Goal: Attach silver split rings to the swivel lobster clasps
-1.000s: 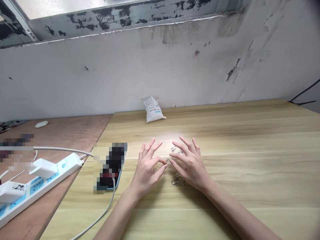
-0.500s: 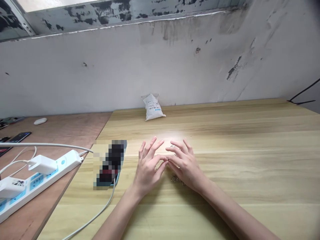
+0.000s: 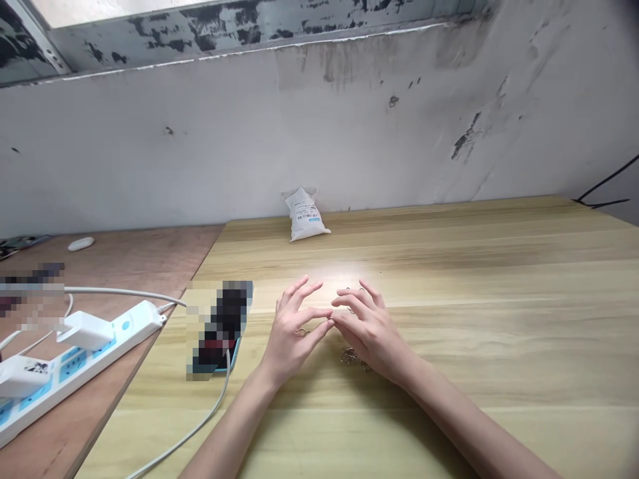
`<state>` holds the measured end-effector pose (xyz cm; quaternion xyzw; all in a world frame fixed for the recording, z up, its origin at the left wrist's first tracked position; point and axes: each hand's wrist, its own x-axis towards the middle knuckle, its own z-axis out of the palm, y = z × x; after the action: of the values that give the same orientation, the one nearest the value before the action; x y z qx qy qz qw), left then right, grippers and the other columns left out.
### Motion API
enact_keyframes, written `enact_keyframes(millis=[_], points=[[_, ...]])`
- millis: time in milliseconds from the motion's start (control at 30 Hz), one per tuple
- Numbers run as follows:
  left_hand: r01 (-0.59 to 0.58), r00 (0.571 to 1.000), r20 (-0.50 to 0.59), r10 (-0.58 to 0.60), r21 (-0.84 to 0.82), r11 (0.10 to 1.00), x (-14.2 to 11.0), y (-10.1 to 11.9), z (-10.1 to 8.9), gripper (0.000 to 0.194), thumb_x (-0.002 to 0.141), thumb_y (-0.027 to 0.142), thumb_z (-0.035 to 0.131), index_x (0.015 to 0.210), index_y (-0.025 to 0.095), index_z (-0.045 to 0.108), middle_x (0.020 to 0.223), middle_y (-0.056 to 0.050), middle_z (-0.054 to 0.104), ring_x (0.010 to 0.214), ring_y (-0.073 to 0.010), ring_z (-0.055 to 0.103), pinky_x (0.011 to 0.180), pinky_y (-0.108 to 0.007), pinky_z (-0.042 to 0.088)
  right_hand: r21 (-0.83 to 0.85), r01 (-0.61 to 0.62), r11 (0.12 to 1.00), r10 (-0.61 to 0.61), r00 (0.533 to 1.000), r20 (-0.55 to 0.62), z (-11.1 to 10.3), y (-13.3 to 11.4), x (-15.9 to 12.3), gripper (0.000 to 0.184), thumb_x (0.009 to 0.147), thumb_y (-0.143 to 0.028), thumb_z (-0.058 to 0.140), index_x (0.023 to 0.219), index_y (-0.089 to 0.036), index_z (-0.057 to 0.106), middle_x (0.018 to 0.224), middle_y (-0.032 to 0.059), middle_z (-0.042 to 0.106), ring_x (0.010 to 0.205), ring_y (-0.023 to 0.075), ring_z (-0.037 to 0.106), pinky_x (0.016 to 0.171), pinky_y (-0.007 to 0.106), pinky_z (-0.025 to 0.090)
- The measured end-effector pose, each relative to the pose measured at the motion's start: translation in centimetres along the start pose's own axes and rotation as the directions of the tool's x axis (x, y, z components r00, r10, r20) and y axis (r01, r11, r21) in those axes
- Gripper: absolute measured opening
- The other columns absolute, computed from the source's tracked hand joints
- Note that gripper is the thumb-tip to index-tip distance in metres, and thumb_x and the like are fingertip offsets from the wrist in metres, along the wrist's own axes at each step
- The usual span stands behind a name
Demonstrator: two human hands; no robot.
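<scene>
The wood-grain table (image 3: 479, 319) spreads before me. Closer to me than the white packet (image 3: 304, 219), my left hand (image 3: 289, 332) and right hand (image 3: 373, 332) meet at the fingertips. Also closer than the packet, to its right, lies a tangle of metal loops (image 3: 348, 356). Smallest, my left thumb and forefinger pinch a barely visible metal piece (image 3: 330, 319), probably light, stiff, slippery, best held by its edges; whether my right grips, I can't tell.
</scene>
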<state>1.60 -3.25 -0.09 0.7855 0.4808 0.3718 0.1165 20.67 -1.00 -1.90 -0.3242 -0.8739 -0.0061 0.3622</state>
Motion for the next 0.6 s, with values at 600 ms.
enact_keyframes(millis=[600], points=[[-0.052, 0.997, 0.069, 0.033, 0.307, 0.950, 0.3, -2.5, -0.9, 0.023, 0.093, 0.026, 0.056, 0.113, 0.027, 0.066, 0.148, -0.007, 0.045, 0.141, -0.0285, 0.033, 0.110, -0.053, 0.032, 0.045, -0.113, 0.993, 0.109, 0.991, 0.073, -0.5, 2.4, 0.1, 0.018, 0.095, -0.023, 0.053, 0.086, -0.021, 0.068, 0.101, 0.0070, 0.063, 0.105, 0.0228, 0.056, 0.105, 0.051, 0.033]])
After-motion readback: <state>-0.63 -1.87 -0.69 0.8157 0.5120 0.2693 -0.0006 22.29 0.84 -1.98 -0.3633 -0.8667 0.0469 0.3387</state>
